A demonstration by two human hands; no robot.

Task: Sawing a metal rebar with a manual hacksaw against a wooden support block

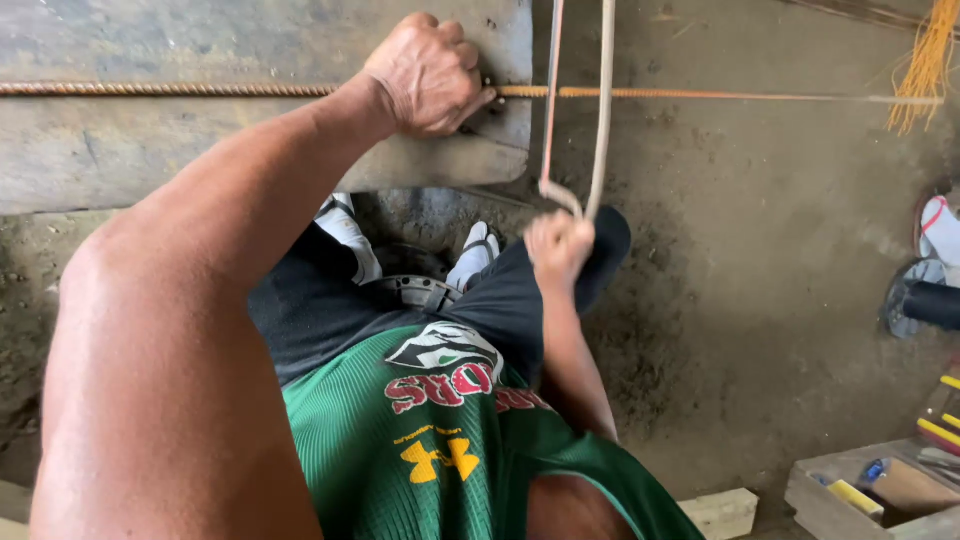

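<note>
- Two hands at work: our left hand [428, 75] clamps the ribbed steel rod [200, 89] lying across the wooden bench [120, 150].
- Our right hand [557, 245] grips a looped bar [590, 120] crossing that rod.

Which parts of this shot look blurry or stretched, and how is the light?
Head view: the right hand and the thin looped bar it grips are motion-blurred; the left hand on the rusty ribbed steel rod is sharp; the near left arm looms wide-angle large; light is soft, without glare.
</note>
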